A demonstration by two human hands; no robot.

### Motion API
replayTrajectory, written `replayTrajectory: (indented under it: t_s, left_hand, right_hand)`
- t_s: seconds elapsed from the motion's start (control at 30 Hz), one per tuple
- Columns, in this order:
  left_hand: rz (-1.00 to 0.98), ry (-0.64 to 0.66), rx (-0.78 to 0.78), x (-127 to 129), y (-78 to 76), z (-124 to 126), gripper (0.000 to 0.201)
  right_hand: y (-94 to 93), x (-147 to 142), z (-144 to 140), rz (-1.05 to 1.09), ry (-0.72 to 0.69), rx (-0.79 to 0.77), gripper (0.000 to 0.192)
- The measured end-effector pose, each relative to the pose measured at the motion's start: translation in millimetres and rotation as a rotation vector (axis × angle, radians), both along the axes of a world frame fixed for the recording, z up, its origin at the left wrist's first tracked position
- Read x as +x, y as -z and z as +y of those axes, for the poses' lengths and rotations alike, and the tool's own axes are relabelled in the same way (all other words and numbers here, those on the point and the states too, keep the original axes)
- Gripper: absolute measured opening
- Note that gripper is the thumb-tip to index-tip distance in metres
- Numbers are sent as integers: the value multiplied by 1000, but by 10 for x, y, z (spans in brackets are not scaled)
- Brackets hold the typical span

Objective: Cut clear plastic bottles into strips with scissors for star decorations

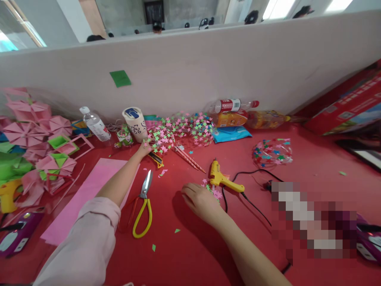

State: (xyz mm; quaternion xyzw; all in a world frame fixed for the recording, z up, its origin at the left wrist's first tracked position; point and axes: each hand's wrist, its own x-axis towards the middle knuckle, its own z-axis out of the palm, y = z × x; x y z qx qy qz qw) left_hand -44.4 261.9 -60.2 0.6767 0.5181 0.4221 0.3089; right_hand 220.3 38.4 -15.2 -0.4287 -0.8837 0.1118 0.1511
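My left hand reaches to the left edge of a clear ball-like piece dotted with pink and green stars; its fingers are hidden there. Beside it lie a yellow-and-black box cutter and a white cup. My right hand is palm down over the red table, fingers loosely bent, with nothing visible in them. Close to its wrist are pink and green paper stars and a yellow hot glue gun. Yellow-handled scissors lie between my arms, near pink paper sheets.
Further star-dotted pieces line the wall, near plastic bottles and a blue packet. A starred clear bowl sits right. Striped sticks lie mid-table. Folded pink and green paper shapes crowd the left. The glue gun's black cord runs right.
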Motion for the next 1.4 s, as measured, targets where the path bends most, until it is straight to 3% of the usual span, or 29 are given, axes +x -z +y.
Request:
replayTrajectory:
  t_s: [0.23, 0.43, 0.57, 0.7, 0.8, 0.97, 1.13, 1.4]
  left_hand:
    - [122, -55, -31, -60, -214, -105, 36]
    - [115, -117, -41, -11, -513, -224, 28]
    - [125, -125, -39, 12, -677, -480, 49]
    - [344, -89, -56, 176, -648, -764, 77]
    - [365, -151, -46, 314, -561, -806, 67]
    - [329, -209, 30, 304, -516, -625, 52]
    - [338, -124, 19, 92, -583, -402, 48]
    - [261, -159, -122, -53, -598, -324, 74]
  right_hand:
    - [-25, -6, -1, -10, -7, 12, 22]
    - [-21, -8, 2, -18, -12, 9, 21]
    - [-27, 6, 3, -20, 5, 16, 21]
    - [-27, -7, -9, -20, -2, 23, 21]
    - [-20, -34, -16, -56, -2, 10, 22]
    - [-18, -59, -25, -88, -5, -7, 21]
    - [-41, -61, -32, -81, 3, -16, 20]
    - [-78, -79, -41, -140, -4, -18, 19]
